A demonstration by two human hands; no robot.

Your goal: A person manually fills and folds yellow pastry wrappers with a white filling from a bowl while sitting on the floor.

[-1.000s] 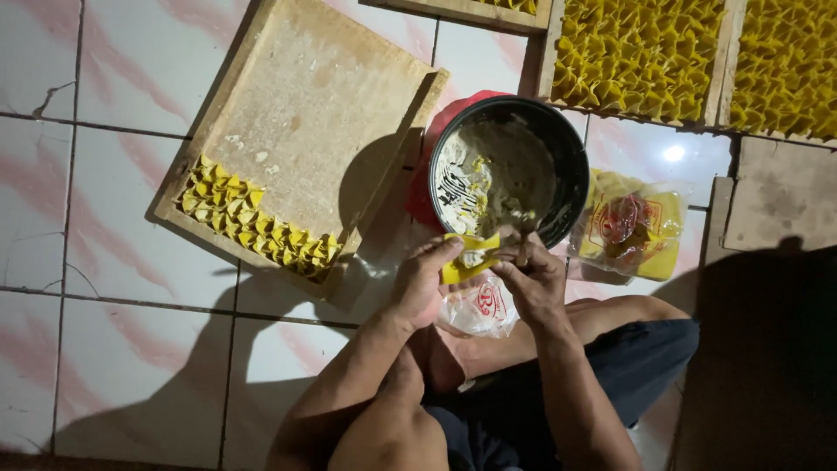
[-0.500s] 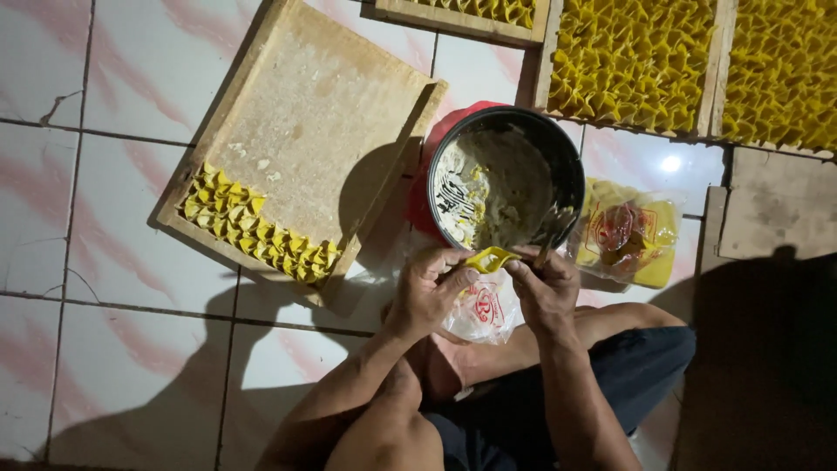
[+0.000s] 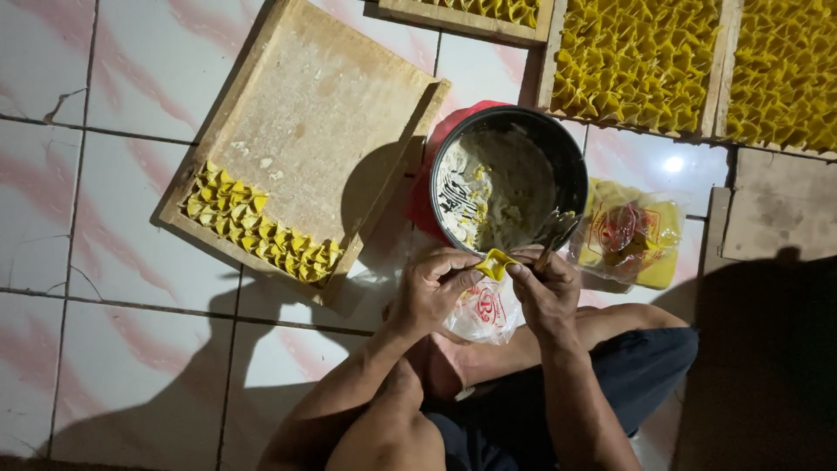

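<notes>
Dark bowl point(image 3: 510, 179) of pale filling, wooden tray point(image 3: 305, 139) with folded yellow dumplings point(image 3: 261, 231), left hand point(image 3: 432, 292) and right hand point(image 3: 545, 292) pinching a yellow wrapper point(image 3: 495, 262) below the bowl, right hand's utensil point(image 3: 551, 240) indistinct

A yellow dumpling wrapper point(image 3: 494, 262) is pinched above a black bowl point(image 3: 571, 166) of pale filling point(image 3: 514, 187). Yellow folded dumplings point(image 3: 261, 231) are lined on a tan wooden tray point(image 3: 323, 113). White floor tiles point(image 3: 78, 201) are streaked pink.

tray point(image 3: 331, 105): rough matt wood | floor tiles point(image 3: 105, 366): glossy | bag point(image 3: 632, 240): shiny plastic
</notes>
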